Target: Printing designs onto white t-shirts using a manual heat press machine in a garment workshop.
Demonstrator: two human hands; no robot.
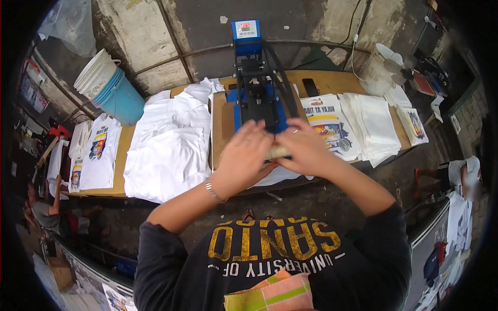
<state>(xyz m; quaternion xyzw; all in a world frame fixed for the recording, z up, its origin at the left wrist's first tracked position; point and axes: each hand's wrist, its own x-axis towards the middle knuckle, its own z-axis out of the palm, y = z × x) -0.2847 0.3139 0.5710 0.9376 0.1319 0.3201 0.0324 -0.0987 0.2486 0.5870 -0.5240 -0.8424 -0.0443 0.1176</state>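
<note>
A blue and black heat press (255, 98) stands on the table in front of me, its small display box (246, 30) lit at the top. My left hand (249, 149) wraps over the left part of the press handle (277, 152), fingers lying across it. From the other side, my right hand (307, 149) grips the same handle. A pale wrapping on the handle shows between the two hands. The lower plate and whatever lies on it are mostly hidden by the press head and my hands. White cloth (277, 176) hangs at the table edge below my hands.
White shirts (168, 150) lie piled left of the press, with printed shirts (101, 150) farther left. Stacked buckets (111, 88) stand behind them. Printed sheets (332, 127), white sheets (371, 127) and a phone (311, 87) lie right. Other people are at both sides.
</note>
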